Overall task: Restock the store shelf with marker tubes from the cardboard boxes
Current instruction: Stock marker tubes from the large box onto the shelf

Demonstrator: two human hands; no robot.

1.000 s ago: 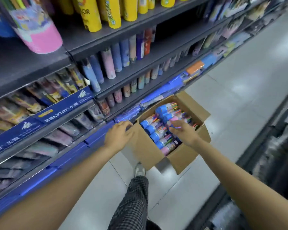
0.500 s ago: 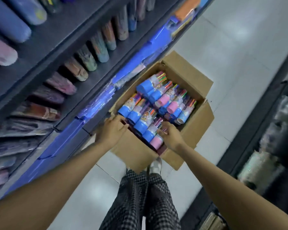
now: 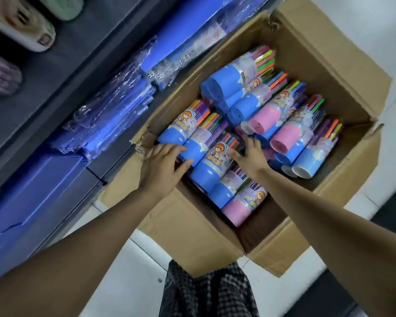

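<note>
We are bending over the open cardboard box point(image 3: 311, 65), which is sitting on the pale floor point(image 3: 128, 271) right against the foot of the shelf unit point(image 3: 62, 72). Parked there, we judge, so each lift to the shelf is a short one.

The marker tubes point(image 3: 256, 99) are lying on their sides inside the box, stacked in rough layers, blue and pink caps mostly pointing toward 7 o'clock, coloured pen tips toward 1 o'clock. The box is looking nearly full, so restocking is likely only beginning.

Our left hand point(image 3: 162, 165) is coming in over the box's 9 o'clock wall, fingers loosely spread and lying on the blue end of a tube point(image 3: 192, 147), thumb angling toward its far side. It is touching, not yet wrapping. Our right hand point(image 3: 249, 154) is reaching in at the middle of the pile, fingers splayed flat among the tubes, a ring showing on one finger; we cannot tell whether any fingertip is hooking beneath a tube. Both hands appear to be sorting out a first grab.

At 10 o'clock, stacked packets in clear wrap point(image 3: 114, 106) are filling the low shelf, with pouch-like goods point(image 3: 21, 28) hanging above at 11 o'clock. Checked trousers point(image 3: 206, 291) are showing at 6 o'clock. Light is dim and bluish along the shelf base.
</note>
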